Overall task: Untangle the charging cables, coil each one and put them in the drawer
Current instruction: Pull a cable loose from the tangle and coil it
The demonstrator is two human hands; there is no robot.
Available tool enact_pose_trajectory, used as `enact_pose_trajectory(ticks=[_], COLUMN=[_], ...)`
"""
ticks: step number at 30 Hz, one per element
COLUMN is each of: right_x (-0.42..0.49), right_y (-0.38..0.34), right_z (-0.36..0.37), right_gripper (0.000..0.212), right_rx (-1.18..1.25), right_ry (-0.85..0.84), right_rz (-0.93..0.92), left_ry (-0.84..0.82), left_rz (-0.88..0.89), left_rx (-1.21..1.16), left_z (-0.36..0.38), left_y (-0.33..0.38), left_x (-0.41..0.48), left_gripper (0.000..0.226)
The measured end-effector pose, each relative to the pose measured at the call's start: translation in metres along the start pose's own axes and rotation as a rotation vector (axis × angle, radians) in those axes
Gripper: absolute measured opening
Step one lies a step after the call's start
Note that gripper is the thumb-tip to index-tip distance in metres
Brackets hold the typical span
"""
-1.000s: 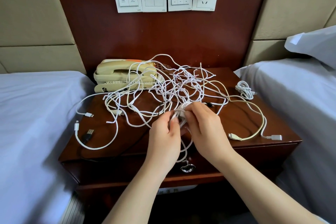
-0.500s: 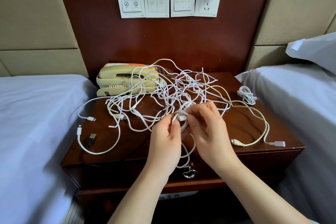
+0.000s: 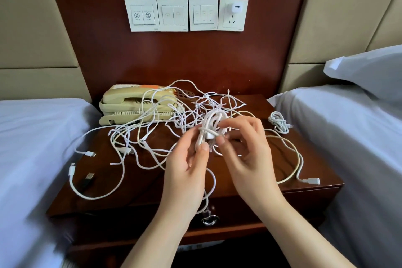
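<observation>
Nightstand (image 3: 315, 169) between 2 beds held the cable tangle (image 3: 152, 137). Above it, left hand (image 3: 187, 172) pinched a wound coil (image 3: 212, 128); right hand (image 3: 245, 154) curled, seemingly pinching its plug end. Tail snagging in the tangle could unravel it. Drawer (image 3: 293, 202) was closed.
</observation>
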State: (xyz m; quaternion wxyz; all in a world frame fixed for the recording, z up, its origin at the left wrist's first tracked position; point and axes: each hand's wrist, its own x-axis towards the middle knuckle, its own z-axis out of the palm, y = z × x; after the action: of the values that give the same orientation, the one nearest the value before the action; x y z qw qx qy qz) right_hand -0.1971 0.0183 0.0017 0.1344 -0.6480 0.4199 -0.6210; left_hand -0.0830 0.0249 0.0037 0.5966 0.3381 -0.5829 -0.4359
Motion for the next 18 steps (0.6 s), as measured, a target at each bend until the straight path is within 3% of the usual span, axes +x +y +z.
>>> enact_pose_trajectory(ticks=[7, 11, 18], right_x=[0.013, 0.022, 0.041], right_y=[0.008, 0.014, 0.047], right_z=[-0.037, -0.064, -0.1], right_gripper=[0.013, 0.011, 0.021], right_rx=[-0.009, 0.126, -0.032], right_ry=[0.036, 0.046, 0.186], right_rz=[0.038, 0.116, 0.197], left_ry=[-0.115, -0.16, -0.303], left_rz=[0.055, 0.037, 0.025], left_rx=[0.006, -0.022, 0.164], left_z=[0.032, 0.059, 0.106], left_y=[-0.004, -0.01, -0.042], left_x=[0.017, 0.027, 0.053], left_gripper=[0.038, 0.038, 0.049])
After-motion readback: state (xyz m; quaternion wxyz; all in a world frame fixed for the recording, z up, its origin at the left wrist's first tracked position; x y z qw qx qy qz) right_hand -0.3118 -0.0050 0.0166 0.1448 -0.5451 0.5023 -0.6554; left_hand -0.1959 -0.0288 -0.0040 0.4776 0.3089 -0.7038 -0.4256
